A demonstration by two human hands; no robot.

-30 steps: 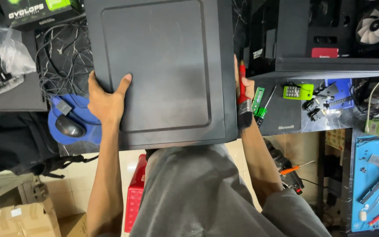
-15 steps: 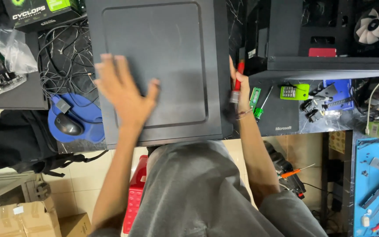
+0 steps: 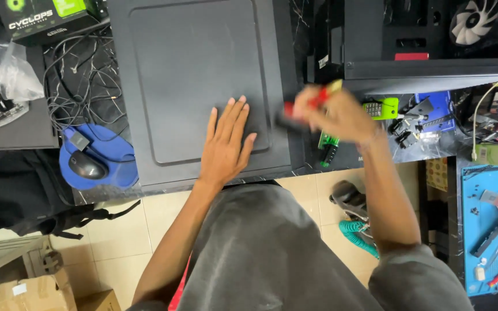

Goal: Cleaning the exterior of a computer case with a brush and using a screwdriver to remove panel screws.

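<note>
A black computer case (image 3: 197,63) lies on its side on the desk, its flat side panel facing up. My left hand (image 3: 226,144) rests flat on that panel near its lower right corner, fingers spread. My right hand (image 3: 332,115) is blurred, raised just right of the case, and grips a red-and-black screwdriver (image 3: 304,106) with a yellowish tip end.
A second open black case (image 3: 422,40) with a white fan stands at the right. A mouse on a blue pad (image 3: 90,164), loose cables (image 3: 79,80), a boxed item and a bag lie left. Small green parts (image 3: 381,106) and a blue tool mat (image 3: 491,230) lie right.
My left hand left the case's left edge and now lies flat on the panel. My right hand came off the case's right edge and swung out with the screwdriver.
</note>
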